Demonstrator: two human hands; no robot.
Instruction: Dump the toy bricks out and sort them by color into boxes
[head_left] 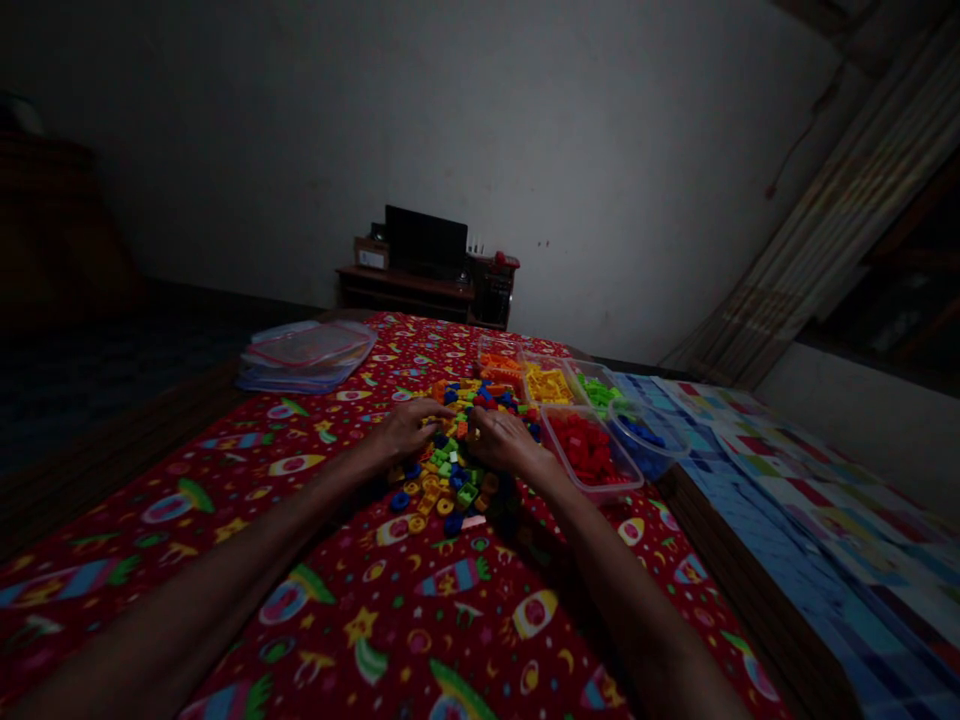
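Note:
A heap of small mixed-colour toy bricks [450, 470] lies on a red cloth printed with rockets [420, 600]. Both my hands rest on that heap. My left hand [409, 425] lies palm down on its left side, fingers curled over the bricks. My right hand [504, 438] lies on its right side, fingers bent down into the pile. Whether either hand grips a brick is hidden by the fingers and the dim light. To the right stand clear tubs of sorted bricks: red [589, 450], blue [645, 440], green [600, 392], yellow [547, 383], orange [501, 362].
A stack of clear plastic lids [307, 352] lies at the far left of the cloth. A blue patterned mat [787, 500] covers the surface to the right. A low wooden stand with a dark screen [425, 245] stands against the far wall. The room is dim.

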